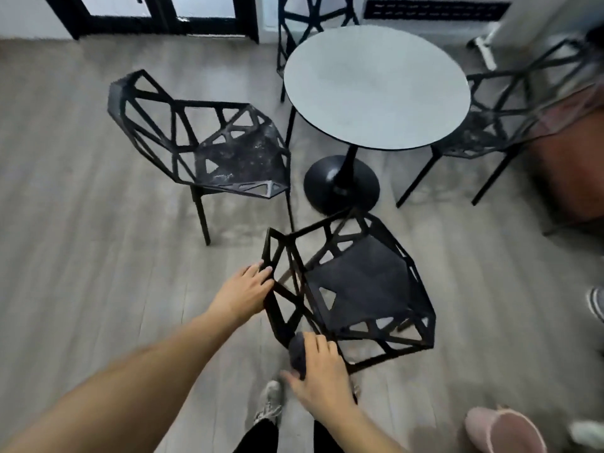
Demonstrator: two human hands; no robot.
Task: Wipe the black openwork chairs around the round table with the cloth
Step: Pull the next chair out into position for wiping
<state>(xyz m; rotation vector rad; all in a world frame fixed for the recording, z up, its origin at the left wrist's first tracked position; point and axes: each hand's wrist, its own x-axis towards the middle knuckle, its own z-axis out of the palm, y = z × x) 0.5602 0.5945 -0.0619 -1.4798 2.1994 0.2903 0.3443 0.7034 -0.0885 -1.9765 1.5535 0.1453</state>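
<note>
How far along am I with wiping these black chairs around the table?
Nothing is plainly finished. In hand: your left hand grips the nearest chair at its back frame, while your right hand presses the dark cloth against its lower edge. Left: the left chair shows whitish marks on its seat, the right chair looks dusty too, and the far chair awaits.

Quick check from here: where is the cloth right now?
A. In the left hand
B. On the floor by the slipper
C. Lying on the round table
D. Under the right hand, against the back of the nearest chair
D: the dark cloth sits under the right hand, pressed to the back frame of the nearest chair, while the left hand holds that frame bare.
</note>
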